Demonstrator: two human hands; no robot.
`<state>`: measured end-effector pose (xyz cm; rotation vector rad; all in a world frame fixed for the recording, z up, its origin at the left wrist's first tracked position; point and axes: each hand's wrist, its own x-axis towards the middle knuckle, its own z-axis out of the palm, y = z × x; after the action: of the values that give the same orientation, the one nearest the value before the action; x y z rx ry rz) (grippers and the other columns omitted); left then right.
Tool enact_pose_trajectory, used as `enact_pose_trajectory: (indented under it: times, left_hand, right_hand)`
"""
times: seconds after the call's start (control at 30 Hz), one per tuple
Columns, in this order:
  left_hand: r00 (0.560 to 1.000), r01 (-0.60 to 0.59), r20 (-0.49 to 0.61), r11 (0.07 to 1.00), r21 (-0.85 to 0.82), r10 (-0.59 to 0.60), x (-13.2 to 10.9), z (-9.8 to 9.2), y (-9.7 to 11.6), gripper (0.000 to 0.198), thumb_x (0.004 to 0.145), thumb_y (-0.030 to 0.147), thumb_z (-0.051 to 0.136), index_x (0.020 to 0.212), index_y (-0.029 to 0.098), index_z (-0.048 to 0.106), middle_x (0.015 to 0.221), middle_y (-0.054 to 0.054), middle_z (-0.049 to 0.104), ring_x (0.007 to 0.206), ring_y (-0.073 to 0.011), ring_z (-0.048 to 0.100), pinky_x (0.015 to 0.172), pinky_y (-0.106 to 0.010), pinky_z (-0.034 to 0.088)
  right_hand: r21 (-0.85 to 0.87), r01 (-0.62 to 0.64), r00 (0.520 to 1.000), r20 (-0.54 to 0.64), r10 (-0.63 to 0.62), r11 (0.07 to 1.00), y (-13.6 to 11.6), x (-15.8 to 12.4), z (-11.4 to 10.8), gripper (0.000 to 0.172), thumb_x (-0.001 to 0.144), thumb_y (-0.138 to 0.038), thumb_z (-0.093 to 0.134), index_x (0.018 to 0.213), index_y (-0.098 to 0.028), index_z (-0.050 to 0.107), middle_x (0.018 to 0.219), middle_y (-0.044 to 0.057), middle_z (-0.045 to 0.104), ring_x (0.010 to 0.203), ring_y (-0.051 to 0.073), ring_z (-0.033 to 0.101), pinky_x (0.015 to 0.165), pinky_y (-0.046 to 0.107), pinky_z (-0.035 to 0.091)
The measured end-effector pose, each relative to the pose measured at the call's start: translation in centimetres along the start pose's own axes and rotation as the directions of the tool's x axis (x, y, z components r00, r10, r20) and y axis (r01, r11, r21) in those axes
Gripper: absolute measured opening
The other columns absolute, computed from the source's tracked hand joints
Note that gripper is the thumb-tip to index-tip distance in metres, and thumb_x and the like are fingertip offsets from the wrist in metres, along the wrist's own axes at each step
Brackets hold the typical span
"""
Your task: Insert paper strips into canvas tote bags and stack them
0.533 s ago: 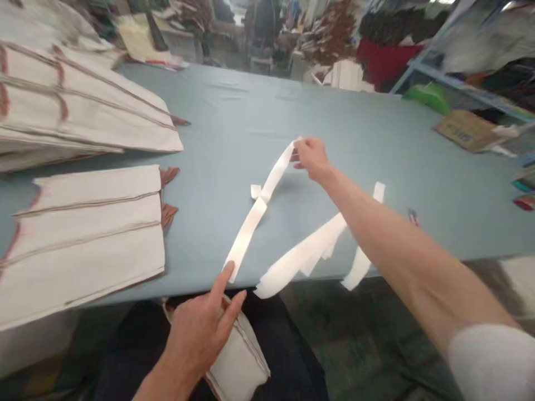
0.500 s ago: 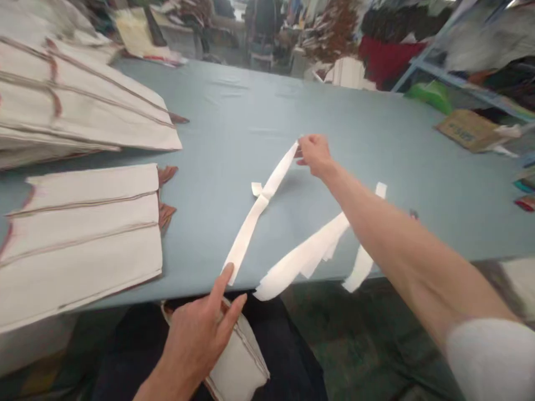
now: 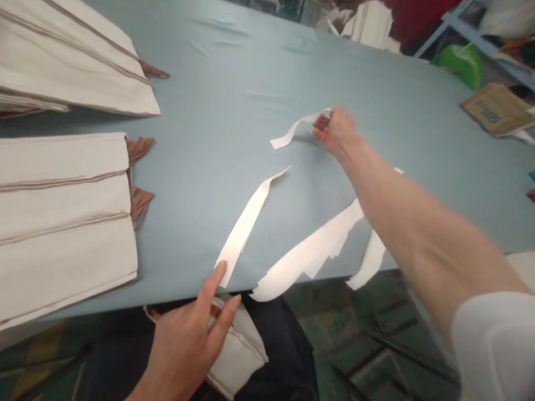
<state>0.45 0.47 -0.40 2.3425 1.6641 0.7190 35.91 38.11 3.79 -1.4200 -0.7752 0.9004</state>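
My left hand rests its stretched index fingertip on the lower end of a long white paper strip lying on the table; its thumb is spread apart. The strip's far end narrows and curls up. Farther out over the table, my right hand is closed on one end of another white paper strip, whose wavy free end hangs to the left. Between my arms lies a fanned pile of white strips, its near end overhanging the table edge. One more strip is partly hidden under my right forearm.
Cream fabric pieces with brown seams and brown ties lie in a lower stack and an upper stack at left. Another cream piece is on my lap. A cardboard piece and a green object are at far right.
The strip stretched between my hands has come apart into two. My right hand has moved away with one piece, while my left fingertip stays on the other. The view has tilted down.
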Motion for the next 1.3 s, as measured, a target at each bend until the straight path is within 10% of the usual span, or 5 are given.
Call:
enact_pose_trajectory:
  times: [0.33,0.63,0.83,1.0,1.3]
  left_hand:
    - [0.936,0.343,0.164,0.910,-0.233,-0.311,-0.9,-0.7,-0.2,0.071,0.102,0.047,0.058,0.166,0.016,0.051,0.077,-0.007,0.085,0.071,-0.0355,0.084,0.062,-0.034,0.053]
    - [0.918,0.356,0.147,0.605,-0.713,-0.367,-3.2,-3.4,2.8,0.049,0.098,0.058,0.062,0.119,0.020,0.085,0.089,-0.007,0.084,0.085,-0.0290,0.076,0.081,-0.036,0.057]
    - [0.929,0.257,0.226,0.071,-0.964,-0.293,-2.3,-5.7,6.0,0.087,0.084,0.081,0.074,0.141,0.016,0.074,0.089,-0.007,0.080,0.082,-0.0245,0.074,0.076,-0.033,0.059]
    - [0.926,0.214,0.290,-0.295,-0.931,-0.242,-3.8,-7.2,6.1,0.084,0.059,0.078,0.094,0.116,0.017,0.082,0.079,-0.002,0.071,0.064,-0.0140,0.064,0.062,-0.022,0.052]
    - [0.807,0.201,0.399,-0.434,-0.878,-0.435,-8.4,-7.1,3.7,0.064,0.070,0.065,0.096,0.115,0.022,0.082,0.078,0.001,0.071,0.066,-0.0138,0.065,0.065,-0.023,0.056]
  right_hand:
    - [0.095,0.016,0.933,0.356,-0.049,0.995,-13.0,-15.3,5.1,0.038,0.114,-0.021,0.036,0.084,-0.019,0.060,0.083,0.005,0.075,0.072,0.014,0.072,0.054,0.019,0.055]
    - [0.210,-0.193,0.771,0.636,0.016,0.958,-16.4,-31.4,9.3,0.029,0.113,-0.019,0.040,0.098,-0.016,0.065,0.079,0.005,0.080,0.069,0.014,0.075,0.065,0.021,0.064]
    - [0.225,-0.482,0.650,0.740,0.173,0.847,-14.4,-42.8,7.2,0.037,0.112,-0.019,0.040,0.092,-0.016,0.071,0.079,0.006,0.082,0.074,0.015,0.079,0.065,0.021,0.066]
    - [0.278,-0.598,0.627,0.747,0.223,0.752,-9.0,-48.0,2.4,0.019,0.099,-0.029,0.070,0.084,-0.018,0.075,0.083,0.004,0.081,0.072,0.014,0.076,0.069,0.022,0.068]
    - [0.208,-0.458,0.692,0.693,0.200,0.864,-2.7,-49.2,-2.0,0.023,0.091,-0.046,0.080,0.085,-0.027,0.070,0.077,0.001,0.074,0.060,0.018,0.068,0.064,0.036,0.071]
